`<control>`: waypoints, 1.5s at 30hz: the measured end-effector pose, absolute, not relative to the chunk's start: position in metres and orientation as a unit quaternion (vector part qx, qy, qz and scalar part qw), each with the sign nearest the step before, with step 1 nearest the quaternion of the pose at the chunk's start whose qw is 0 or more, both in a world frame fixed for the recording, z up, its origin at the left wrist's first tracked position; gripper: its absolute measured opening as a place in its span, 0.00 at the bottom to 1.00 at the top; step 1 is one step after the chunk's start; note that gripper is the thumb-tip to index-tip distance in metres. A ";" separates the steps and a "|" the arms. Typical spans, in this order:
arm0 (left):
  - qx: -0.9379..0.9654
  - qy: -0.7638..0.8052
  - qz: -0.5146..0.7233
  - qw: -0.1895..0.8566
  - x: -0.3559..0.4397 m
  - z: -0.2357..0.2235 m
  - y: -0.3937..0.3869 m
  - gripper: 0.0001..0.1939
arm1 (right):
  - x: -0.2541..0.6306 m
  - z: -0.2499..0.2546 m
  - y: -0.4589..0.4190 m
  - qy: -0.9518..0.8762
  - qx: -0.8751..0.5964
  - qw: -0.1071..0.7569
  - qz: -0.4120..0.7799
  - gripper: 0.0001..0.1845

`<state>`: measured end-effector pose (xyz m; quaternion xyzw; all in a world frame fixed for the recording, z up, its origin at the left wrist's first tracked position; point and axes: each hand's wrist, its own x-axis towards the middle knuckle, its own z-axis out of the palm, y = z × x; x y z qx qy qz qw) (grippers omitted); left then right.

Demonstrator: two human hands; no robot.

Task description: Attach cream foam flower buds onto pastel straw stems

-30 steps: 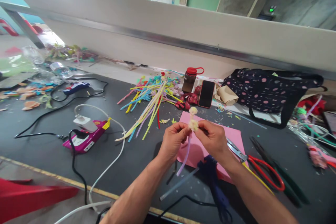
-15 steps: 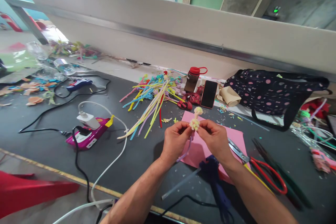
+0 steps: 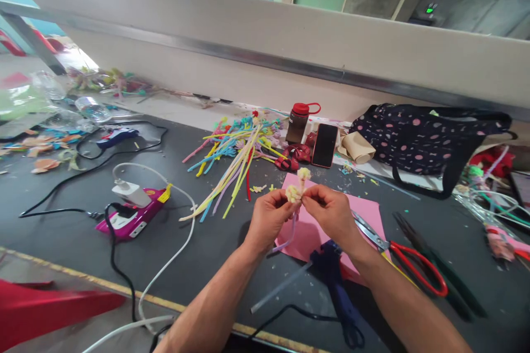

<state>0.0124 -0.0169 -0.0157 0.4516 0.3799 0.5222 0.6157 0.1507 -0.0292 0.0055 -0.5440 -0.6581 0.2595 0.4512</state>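
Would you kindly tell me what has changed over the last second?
On the pipe-cleaner piece, the lower pale-yellow cluster has shifted toward the left hand, and the lilac stem below has swung leftward and up. That hand and the right hand still pinch the piece. The red-handled scissors and pink sheet lie as before.

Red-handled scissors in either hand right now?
No, the left hand and right hand both pinch the pale yellow fluffy piece, while the red-handled scissors lie beside the right forearm.
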 end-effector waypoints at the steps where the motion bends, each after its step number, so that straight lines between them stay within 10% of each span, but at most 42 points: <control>1: 0.451 0.377 0.524 0.617 0.012 -0.016 -0.016 0.09 | 0.152 0.007 -0.030 -0.666 -0.544 0.442 0.256 0.05; 15: 0.459 0.416 0.522 0.587 0.014 -0.020 -0.016 0.10 | 0.153 0.005 -0.034 -0.717 -0.553 0.408 0.121 0.05; 32: 0.750 0.421 0.508 -0.047 0.012 -0.025 -0.026 0.10 | 0.132 -0.010 -0.033 -0.491 -0.464 0.589 0.444 0.06; 45: 0.726 0.413 0.520 0.177 0.010 -0.011 -0.032 0.12 | 0.148 -0.014 -0.016 -0.436 -0.470 0.584 0.498 0.10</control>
